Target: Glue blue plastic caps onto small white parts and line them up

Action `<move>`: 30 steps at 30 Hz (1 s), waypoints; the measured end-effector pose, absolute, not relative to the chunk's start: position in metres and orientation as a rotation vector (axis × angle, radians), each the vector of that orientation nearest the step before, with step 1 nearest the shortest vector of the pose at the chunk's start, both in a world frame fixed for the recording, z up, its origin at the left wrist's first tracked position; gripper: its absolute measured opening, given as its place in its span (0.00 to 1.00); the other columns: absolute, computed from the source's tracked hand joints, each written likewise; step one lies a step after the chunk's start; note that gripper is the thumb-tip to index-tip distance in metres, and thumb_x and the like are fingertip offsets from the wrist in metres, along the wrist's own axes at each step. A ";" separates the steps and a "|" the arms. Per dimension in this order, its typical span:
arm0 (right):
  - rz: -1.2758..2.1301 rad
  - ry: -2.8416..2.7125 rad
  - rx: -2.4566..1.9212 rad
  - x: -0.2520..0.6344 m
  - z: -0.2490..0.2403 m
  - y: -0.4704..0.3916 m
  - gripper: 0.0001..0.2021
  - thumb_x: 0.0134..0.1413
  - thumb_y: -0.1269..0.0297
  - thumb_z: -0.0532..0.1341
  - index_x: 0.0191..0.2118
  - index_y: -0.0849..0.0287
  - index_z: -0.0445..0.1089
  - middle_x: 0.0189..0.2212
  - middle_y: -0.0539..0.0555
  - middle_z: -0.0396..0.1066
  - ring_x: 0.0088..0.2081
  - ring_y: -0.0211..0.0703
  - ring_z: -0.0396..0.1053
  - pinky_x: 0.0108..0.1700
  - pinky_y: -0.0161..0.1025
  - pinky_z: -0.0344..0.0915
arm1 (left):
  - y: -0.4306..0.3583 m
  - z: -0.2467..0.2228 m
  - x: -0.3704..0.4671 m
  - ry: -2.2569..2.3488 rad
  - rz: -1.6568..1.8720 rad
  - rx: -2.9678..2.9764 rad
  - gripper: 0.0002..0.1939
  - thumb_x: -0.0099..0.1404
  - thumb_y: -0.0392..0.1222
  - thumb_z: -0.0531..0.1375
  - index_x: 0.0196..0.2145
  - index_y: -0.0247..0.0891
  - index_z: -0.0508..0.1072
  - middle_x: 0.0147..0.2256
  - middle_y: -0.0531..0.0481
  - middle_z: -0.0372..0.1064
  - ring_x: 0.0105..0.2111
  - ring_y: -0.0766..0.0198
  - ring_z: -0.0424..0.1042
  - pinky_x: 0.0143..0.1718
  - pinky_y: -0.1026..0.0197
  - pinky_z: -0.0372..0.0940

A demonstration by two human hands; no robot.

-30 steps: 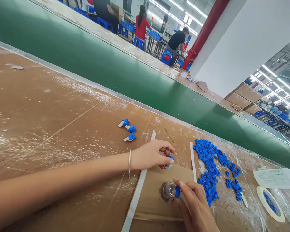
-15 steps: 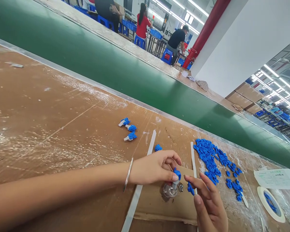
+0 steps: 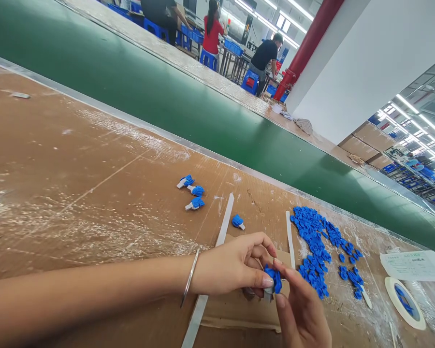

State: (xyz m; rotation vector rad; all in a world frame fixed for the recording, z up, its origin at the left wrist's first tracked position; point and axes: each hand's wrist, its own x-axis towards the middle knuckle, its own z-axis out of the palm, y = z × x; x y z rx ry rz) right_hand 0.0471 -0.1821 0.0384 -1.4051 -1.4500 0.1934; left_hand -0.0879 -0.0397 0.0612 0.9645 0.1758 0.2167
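Observation:
My left hand (image 3: 235,265) and my right hand (image 3: 300,309) meet over a piece of cardboard (image 3: 235,304) at the table's near edge. Both pinch the same small blue plastic piece with a white stem (image 3: 271,281) between thumb and fingers. A silver bangle (image 3: 189,278) sits on my left wrist. A heap of small blue plastic pieces (image 3: 317,246) lies just right of my hands. Three assembled blue-and-white pieces (image 3: 192,192) lie in a row further left, and a single one (image 3: 238,222) rests just beyond my left hand.
A green conveyor belt (image 3: 174,101) runs diagonally behind the brown worktable (image 3: 76,183). A roll of tape (image 3: 402,302) and a paper sheet (image 3: 413,266) lie at the right. White strips (image 3: 221,227) lie on the table. Other people sit at benches far behind.
My hands have come together; the right hand brought its blue piece to the one in my left. The small clear cup on the cardboard is now hidden beneath them.

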 end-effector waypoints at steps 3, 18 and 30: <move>-0.036 -1.654 -1.443 0.045 0.037 -0.185 0.21 0.64 0.73 0.56 0.58 0.44 0.64 0.53 0.55 0.69 0.54 0.54 0.68 0.49 0.53 0.71 | -0.042 0.062 -0.089 0.175 0.245 0.946 0.28 0.51 0.48 0.71 0.42 0.38 0.60 0.34 0.52 0.68 0.26 0.68 0.69 0.30 0.62 0.64; -0.233 -2.080 -1.848 0.155 0.078 -0.139 0.14 0.66 0.64 0.50 0.51 0.56 0.69 0.48 0.58 0.72 0.50 0.50 0.69 0.51 0.48 0.68 | -0.002 0.093 -0.099 0.579 0.339 2.163 0.08 0.62 0.38 0.53 0.39 0.38 0.67 0.31 0.51 0.67 0.29 0.62 0.68 0.33 0.60 0.64; -0.382 -2.067 -1.988 0.210 0.017 -0.121 0.18 0.65 0.68 0.46 0.42 0.65 0.73 0.42 0.65 0.72 0.42 0.56 0.71 0.43 0.54 0.71 | 0.032 0.045 -0.110 1.012 0.108 3.080 0.10 0.55 0.25 0.54 0.32 0.33 0.71 0.32 0.39 0.69 0.35 0.50 0.69 0.35 0.54 0.62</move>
